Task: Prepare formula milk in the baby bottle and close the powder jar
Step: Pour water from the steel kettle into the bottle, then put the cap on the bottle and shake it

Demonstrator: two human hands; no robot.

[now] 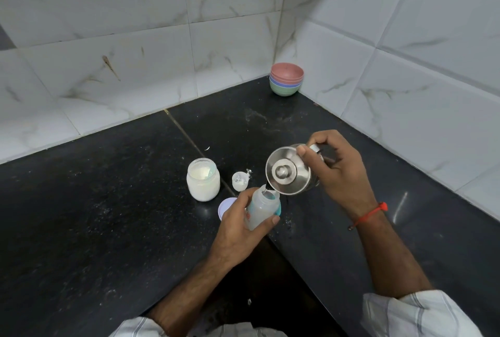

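Observation:
My left hand (243, 224) grips a clear baby bottle (263, 207) with no teat on it, held tilted over the black counter. My right hand (338, 167) holds a lidded steel jug (286, 171) by its handle, thumb on the lid, tipped so its spout sits over the bottle's mouth. A thin stream of water runs into the bottle. To the left stands the open glass powder jar (203, 180), filled with white powder. A small white scoop (240, 180) lies beside it. The jar's white lid (224, 208) lies flat behind my left hand, partly hidden.
A stack of coloured bowls (286, 78) sits in the far corner of the counter (108, 215). Tiled walls close the counter at the back and right. White powder specks are scattered near the scoop. The counter's inner corner edge runs just below my left hand.

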